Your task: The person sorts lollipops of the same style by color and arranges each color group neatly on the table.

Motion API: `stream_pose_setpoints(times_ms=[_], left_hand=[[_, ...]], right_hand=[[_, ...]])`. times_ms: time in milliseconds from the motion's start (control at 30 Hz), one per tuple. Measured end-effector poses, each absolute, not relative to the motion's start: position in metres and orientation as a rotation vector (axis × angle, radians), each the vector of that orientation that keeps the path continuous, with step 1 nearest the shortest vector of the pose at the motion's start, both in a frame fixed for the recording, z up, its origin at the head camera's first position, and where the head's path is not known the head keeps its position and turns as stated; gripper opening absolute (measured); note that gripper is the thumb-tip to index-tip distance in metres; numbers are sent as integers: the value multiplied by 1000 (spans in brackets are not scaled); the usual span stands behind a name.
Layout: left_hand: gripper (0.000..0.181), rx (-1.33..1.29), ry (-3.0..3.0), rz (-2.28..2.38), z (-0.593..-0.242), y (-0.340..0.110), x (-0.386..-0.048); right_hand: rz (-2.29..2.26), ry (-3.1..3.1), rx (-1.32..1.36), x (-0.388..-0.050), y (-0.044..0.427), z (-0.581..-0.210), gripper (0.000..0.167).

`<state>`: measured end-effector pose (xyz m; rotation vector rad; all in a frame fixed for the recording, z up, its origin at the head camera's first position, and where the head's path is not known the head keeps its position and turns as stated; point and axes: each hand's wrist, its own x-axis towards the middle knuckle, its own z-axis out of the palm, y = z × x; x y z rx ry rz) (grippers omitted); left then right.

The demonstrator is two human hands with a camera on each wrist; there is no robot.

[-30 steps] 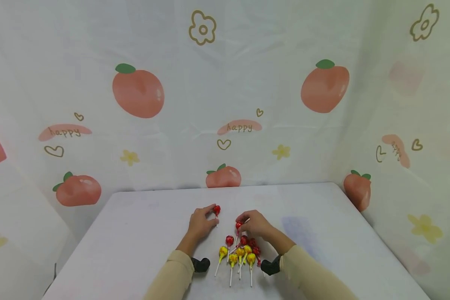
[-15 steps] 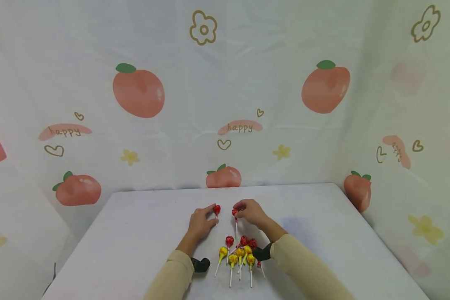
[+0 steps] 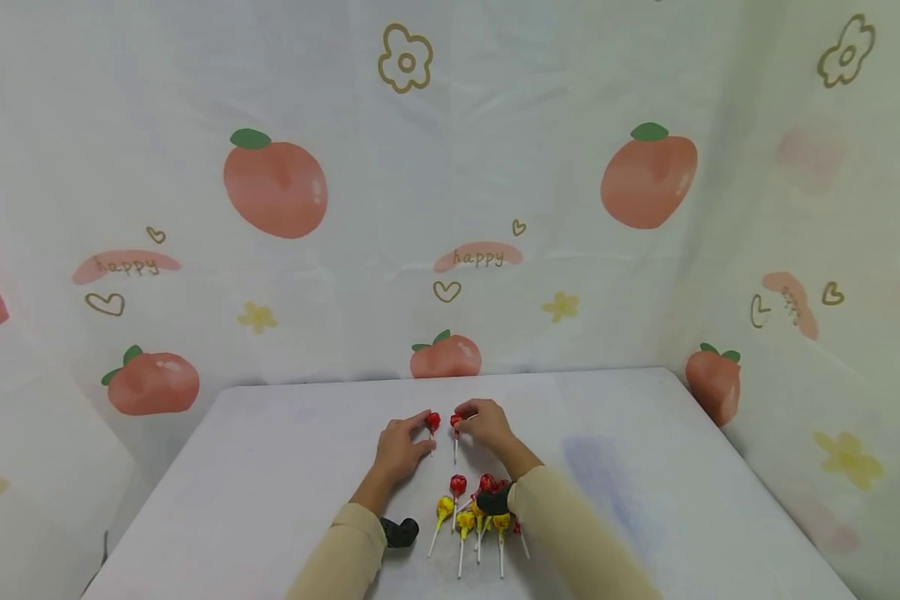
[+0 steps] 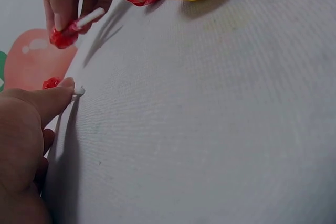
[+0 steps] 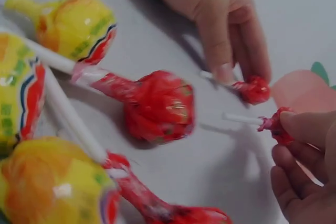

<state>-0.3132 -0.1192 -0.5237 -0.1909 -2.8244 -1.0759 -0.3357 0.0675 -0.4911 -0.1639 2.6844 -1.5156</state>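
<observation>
My left hand [image 3: 399, 450] holds a red-wrapped lollipop [image 3: 433, 420] on the white table, thumb at its white stick and fingers by its head. Just to the right, my right hand [image 3: 487, 425] pinches a second red lollipop [image 5: 284, 135] by its wrapped head, its stick pointing back toward me. In the left wrist view this second lollipop [image 4: 64, 38] hangs above the cloth, apart from the first. Nearer me lies a loose group with a red lollipop [image 3: 458, 484] and a yellow lollipop [image 3: 445, 507] among several others, partly covered by the right wrist's black strap.
A white cloth-covered table [image 3: 285, 500] spreads under both hands. Behind it hangs a pale curtain [image 3: 570, 100] printed with peaches, flowers and hearts. Black wrist mounts sit on both arms, the left one [image 3: 401, 532] just left of the loose lollipops.
From above the loose group, my right hand has carried its red lollipop away from me, then leftward, close beside the left one. The left hand stays in place.
</observation>
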Motion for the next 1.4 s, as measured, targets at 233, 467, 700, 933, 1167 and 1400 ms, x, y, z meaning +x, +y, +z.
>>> stream_pose_setpoints(times_ms=[233,467,700,933,1167,1400], left_hand=[[56,-195,-2829,-1087,-525,-119,-315],[55,-192,-2835,-1135,-522,-119,-313],[55,-203,-2838,-1111,-522,-119,-315],[55,-187,-2832,-1101,-523,-119,-316],[56,-160,-2840,-1107,-521,-120,-314],[55,-189,-2828,-1098,-523,-120,-313]], right_hand=[[-1541,2705,-72,-336,55,-499,20],[-1491,2802,-92,-337,50,-503,19],[-1435,2874,-149,-340,47,-506,19],[-1429,2868,-144,-342,43,-506,21],[-1429,2834,-148,-342,45,-508,26],[-1442,2803,-122,-340,47,-510,29]])
